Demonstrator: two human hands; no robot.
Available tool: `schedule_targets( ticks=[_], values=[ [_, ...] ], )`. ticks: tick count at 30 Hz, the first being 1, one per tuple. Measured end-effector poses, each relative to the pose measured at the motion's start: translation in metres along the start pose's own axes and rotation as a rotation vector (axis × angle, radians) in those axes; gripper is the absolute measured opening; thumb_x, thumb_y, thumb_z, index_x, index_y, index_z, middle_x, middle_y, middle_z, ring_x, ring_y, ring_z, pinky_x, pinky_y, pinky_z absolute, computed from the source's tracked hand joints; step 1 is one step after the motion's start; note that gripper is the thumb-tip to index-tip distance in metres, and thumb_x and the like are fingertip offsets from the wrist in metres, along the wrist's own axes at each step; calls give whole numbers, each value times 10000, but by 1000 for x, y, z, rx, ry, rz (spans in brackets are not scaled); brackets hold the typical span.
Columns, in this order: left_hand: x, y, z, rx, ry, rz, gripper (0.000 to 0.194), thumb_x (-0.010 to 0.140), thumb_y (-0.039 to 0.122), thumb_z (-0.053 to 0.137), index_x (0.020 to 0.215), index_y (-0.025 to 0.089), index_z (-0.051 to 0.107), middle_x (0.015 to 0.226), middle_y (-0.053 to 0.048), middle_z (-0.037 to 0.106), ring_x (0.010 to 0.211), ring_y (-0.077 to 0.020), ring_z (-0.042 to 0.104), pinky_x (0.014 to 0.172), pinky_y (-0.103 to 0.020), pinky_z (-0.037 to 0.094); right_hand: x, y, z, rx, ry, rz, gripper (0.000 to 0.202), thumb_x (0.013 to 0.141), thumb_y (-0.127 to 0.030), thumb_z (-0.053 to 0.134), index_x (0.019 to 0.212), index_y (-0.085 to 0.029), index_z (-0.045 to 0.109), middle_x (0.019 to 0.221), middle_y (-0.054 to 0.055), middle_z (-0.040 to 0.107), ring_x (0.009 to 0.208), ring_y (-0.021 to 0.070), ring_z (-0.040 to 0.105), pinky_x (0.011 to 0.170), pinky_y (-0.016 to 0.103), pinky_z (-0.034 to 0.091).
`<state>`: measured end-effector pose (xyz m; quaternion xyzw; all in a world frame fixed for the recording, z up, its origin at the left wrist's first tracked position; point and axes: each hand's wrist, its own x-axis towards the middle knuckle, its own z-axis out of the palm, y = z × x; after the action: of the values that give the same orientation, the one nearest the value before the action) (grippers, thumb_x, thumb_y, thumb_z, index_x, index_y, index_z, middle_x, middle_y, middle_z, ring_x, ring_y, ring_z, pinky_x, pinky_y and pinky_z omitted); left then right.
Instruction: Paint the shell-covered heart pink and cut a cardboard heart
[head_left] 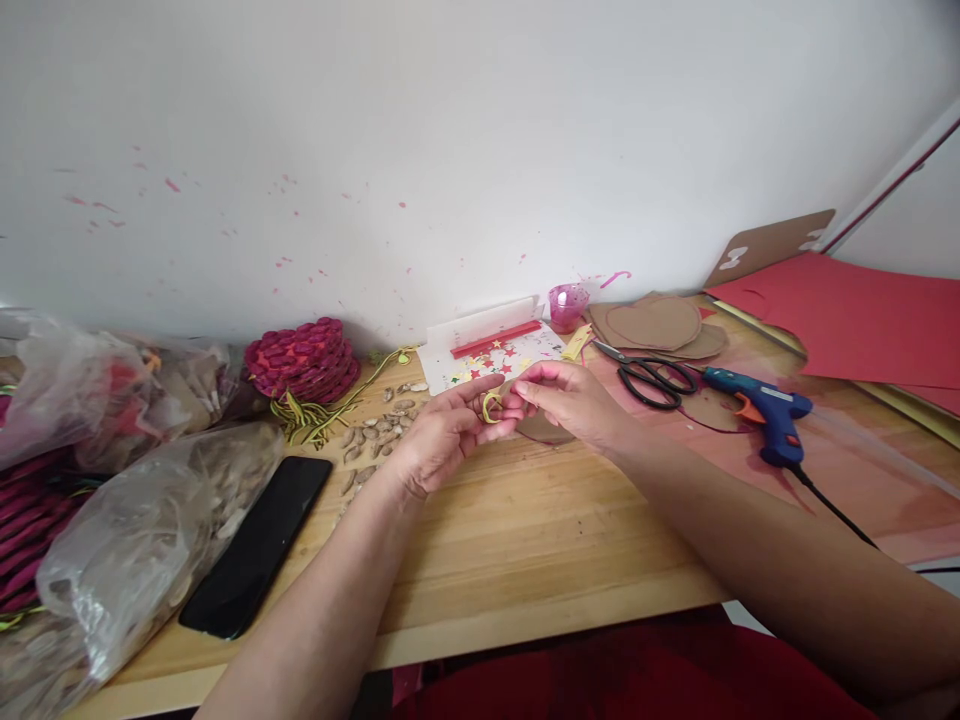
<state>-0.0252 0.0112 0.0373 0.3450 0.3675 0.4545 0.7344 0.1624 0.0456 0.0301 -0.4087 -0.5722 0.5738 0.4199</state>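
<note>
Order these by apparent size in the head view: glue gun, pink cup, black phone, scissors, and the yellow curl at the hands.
1. Black phone, clearly largest, though it seems nearer the camera
2. Glue gun and scissors: similar length, so unranked
3. Pink cup
4. Yellow curl

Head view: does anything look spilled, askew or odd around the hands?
Yes: pink spatters dot the white wall, and a longer pink streak marks it near the pink cup. They look like stray paint on a plain surface. Brown seed-like pieces lie scattered near the left hand.
</note>
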Motion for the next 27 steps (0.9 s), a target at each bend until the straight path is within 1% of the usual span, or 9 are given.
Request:
schedule_targets(
  ticks=[5,10,13,16,18,21,24,27],
  values=[
    [-2,-1,0,42,7,17,549,715,-53,634,1250,72,645,1048,-154,773,1004,-223,751,905,-302,583,0,0,-1,-17,-1,-22,235,757,-400,758,796,-180,684,763,34,715,636,119,592,459,219,350],
    [0,-2,-1,125,56,23,429,796,76,741,1219,87,670,971,-131,780,899,-188,761,840,-277,598,1,1,-2,-51,5,-24,234,776,-408,753,793,-183,690,748,29,704,620,123,582,526,254,409],
    [3,-5,-1,219,109,63,309,849,134,714,1156,99,698,888,-96,778,805,-161,756,773,-260,603,0,0,-1,-44,23,-33,228,765,-402,765,781,-184,696,720,14,674,631,124,576,560,264,425],
    [4,-6,0,332,155,110,247,900,129,624,1130,99,709,810,-72,764,742,-149,746,706,-248,598,-1,-3,-1,-27,16,-41,243,769,-413,758,799,-179,698,697,6,654,603,111,542,527,255,387],
    [3,-6,1,391,175,128,266,929,140,570,1155,97,704,769,-61,751,706,-146,738,672,-247,596,-2,-3,-1,-20,-5,-46,261,772,-422,755,812,-171,694,687,3,650,574,97,517,499,245,351],
    [1,-5,4,451,176,121,340,969,234,543,1256,107,673,721,-46,732,645,-149,722,635,-263,599,-3,-3,0,20,-58,-36,288,769,-440,763,830,-167,692,746,21,682,599,99,546,476,230,321],
    [-1,-5,6,494,154,79,440,992,335,531,1371,128,614,671,-31,710,594,-151,700,602,-274,596,-4,-1,0,75,-99,-4,310,752,-457,782,842,-174,692,830,42,712,682,123,604,479,213,342],
    [-1,-6,7,510,114,50,515,987,409,547,1432,149,574,643,-25,691,575,-152,685,582,-273,588,-5,-1,1,81,-116,44,326,727,-465,804,842,-181,691,848,41,715,703,126,613,479,206,366]
  ],
)
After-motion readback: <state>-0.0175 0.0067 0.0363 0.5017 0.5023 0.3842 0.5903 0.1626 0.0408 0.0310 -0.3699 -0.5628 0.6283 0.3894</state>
